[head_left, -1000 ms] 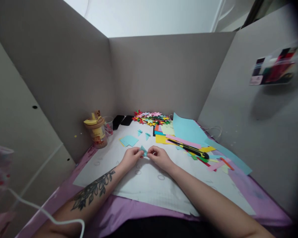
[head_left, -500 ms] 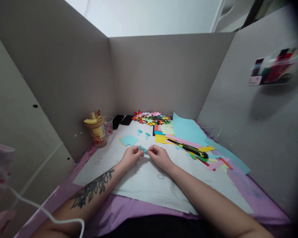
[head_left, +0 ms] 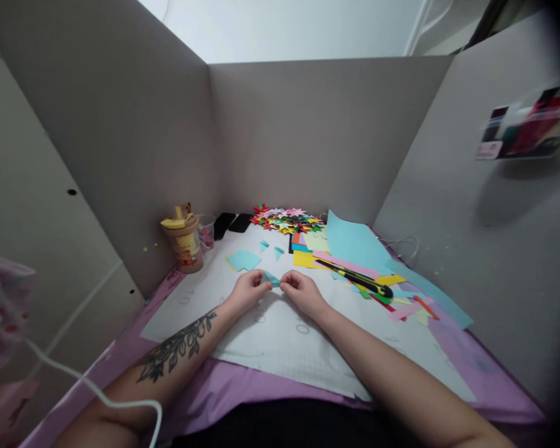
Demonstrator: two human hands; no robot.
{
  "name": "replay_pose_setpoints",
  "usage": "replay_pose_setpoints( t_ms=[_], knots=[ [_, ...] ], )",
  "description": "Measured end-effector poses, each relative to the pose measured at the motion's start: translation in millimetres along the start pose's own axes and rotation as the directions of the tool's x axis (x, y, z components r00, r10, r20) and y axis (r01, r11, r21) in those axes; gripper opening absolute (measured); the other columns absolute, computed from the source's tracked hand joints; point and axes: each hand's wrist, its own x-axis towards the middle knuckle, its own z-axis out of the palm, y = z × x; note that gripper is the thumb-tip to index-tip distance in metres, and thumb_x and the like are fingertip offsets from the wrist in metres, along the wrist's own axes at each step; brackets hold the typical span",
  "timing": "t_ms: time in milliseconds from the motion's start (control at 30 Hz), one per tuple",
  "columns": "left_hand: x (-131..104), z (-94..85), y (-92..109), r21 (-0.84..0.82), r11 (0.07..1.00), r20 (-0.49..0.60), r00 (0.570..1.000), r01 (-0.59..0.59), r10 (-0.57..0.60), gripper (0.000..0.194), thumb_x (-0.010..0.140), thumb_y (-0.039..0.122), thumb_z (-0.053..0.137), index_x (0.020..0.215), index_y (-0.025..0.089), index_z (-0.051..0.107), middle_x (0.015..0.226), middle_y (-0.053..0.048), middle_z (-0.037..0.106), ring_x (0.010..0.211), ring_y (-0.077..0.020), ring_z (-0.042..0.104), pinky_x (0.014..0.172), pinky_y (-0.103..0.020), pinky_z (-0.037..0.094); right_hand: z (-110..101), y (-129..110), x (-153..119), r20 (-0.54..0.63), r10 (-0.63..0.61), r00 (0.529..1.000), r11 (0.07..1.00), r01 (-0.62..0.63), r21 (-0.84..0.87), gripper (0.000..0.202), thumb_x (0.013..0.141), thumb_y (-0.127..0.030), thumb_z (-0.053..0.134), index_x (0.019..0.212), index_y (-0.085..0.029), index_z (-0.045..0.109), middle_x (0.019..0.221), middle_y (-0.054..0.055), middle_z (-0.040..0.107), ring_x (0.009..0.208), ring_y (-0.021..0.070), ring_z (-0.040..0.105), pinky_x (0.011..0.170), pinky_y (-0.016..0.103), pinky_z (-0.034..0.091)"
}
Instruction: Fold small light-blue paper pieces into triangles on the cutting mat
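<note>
Left hand [head_left: 249,290]: pinching folded light-blue paper [head_left: 271,279], left end
Right hand [head_left: 303,292]: pinching right tip
Paper: between hands, over white sheet [head_left: 280,339]
Fold: likely being creased
Next crease: probably needs aligned edges

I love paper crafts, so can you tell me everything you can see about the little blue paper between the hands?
The small, light-blue folded paper piece looks thin and roughly triangular, with its visible top edge sloping down to the right. The bare left-hand grip pinches its left side, and the bare right-hand grip pinches its right tip. It is held over the white paper sheet. Fingers hide its ends, and the folds are too small to count.
</note>
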Motion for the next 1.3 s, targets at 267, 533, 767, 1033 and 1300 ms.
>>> replay_pose_setpoints(
  t_ms=[267, 533, 767, 1033, 1300],
  knots=[
    [-1, 0.5, -2, 0.062, 0.994, 0.031, 0.996, -0.088, 0.086, 0.029, 0.065, 0.024, 0.067, 0.091, 0.014, 0.06, 0.075, -0.001, 0.061, 0.065, -0.0122, 0.053, 0.058, -0.023, 0.041, 3, -4, 0, -0.063, -0.016, 0.998, 1.0, 0.016, 0.001, 0.006, 0.071, -0.023, 0.055, 0.071, -0.017, 0.058, 0.066, 0.0, 0.057, 0.062, 0.0133, 0.05, 0.059, 0.024, 0.039],
    [-4, -0.1, 8, 0.162, 0.983, -0.044, 0.995, -0.083, 0.091, 0.026, 0.068, 0.03, 0.065, 0.089, 0.015, 0.063, 0.066, 0.002, 0.056, 0.052, -0.0081, 0.043, 0.049, -0.021, 0.034, 4, -10, -3, -0.075, -0.074, 0.994, 0.997, 0.074, -0.002, 0.005, 0.071, -0.022, 0.055, 0.073, -0.017, 0.056, 0.066, -0.002, 0.056, 0.061, 0.0121, 0.049, 0.058, 0.024, 0.039],
    [-4, -0.5, 8, 0.221, 0.972, -0.065, 0.993, -0.084, 0.1, 0.024, 0.069, 0.031, 0.064, 0.086, 0.016, 0.065, 0.065, 0.002, 0.06, 0.05, -0.0088, 0.045, 0.048, -0.021, 0.034, 5, -11, -5, -0.072, -0.098, 0.993, 0.995, 0.098, -0.01, 0.005, 0.07, -0.019, 0.055, 0.075, -0.018, 0.056, 0.068, -0.002, 0.057, 0.063, 0.0124, 0.052, 0.06, 0.024, 0.041],
    [-2, -2.3, 6, 0.266, 0.959, -0.131, 0.982, -0.096, 0.135, 0.017, 0.071, 0.03, 0.062, 0.081, 0.017, 0.066, 0.077, 0.0, 0.068, 0.055, -0.0096, 0.052, 0.053, -0.021, 0.041, 1, -11, -3, -0.071, -0.076, 0.995, 0.997, 0.075, -0.012, 0.013, 0.069, -0.017, 0.053, 0.08, -0.018, 0.058, 0.079, 0.001, 0.061, 0.071, 0.0135, 0.056, 0.063, 0.025, 0.044],
    [0, -3.6, 3, 0.275, 0.948, -0.142, 0.968, -0.161, 0.206, 0.014, 0.071, 0.029, 0.064, 0.078, 0.018, 0.067, 0.079, -0.001, 0.07, 0.067, -0.0131, 0.06, 0.059, -0.022, 0.043, -1, -8, -3, -0.091, -0.077, 0.993, 0.992, 0.067, -0.105, 0.007, 0.071, -0.021, 0.054, 0.071, -0.017, 0.061, 0.072, 0.001, 0.06, 0.067, 0.0135, 0.054, 0.058, 0.024, 0.041]
  ],
)
